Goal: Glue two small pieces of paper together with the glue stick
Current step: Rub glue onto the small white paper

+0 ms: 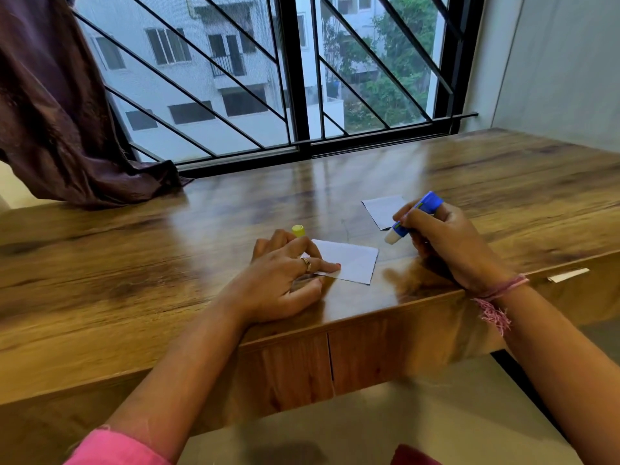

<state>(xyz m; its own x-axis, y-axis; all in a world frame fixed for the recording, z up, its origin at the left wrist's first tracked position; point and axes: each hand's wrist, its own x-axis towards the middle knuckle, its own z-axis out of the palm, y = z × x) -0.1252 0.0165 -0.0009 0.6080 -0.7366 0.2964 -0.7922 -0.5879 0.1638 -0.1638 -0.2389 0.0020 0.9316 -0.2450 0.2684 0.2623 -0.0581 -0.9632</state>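
Blue glue stick [413, 217], uncapped, sits in your right hand's [449, 250] closed grip, tip hovering above the tabletop [167, 246]. Your left hand [285, 280] presses flat fingers on the near paper [349, 261]; lift them and it may skid under the glue. Two papers, far one [382, 211] right; one yellow cap [298, 230].

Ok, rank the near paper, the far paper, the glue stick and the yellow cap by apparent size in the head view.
1. Near paper, partly under the left hand.
2. Far paper, partly hidden by the right hand; unsure against the near one.
3. Glue stick.
4. Yellow cap.
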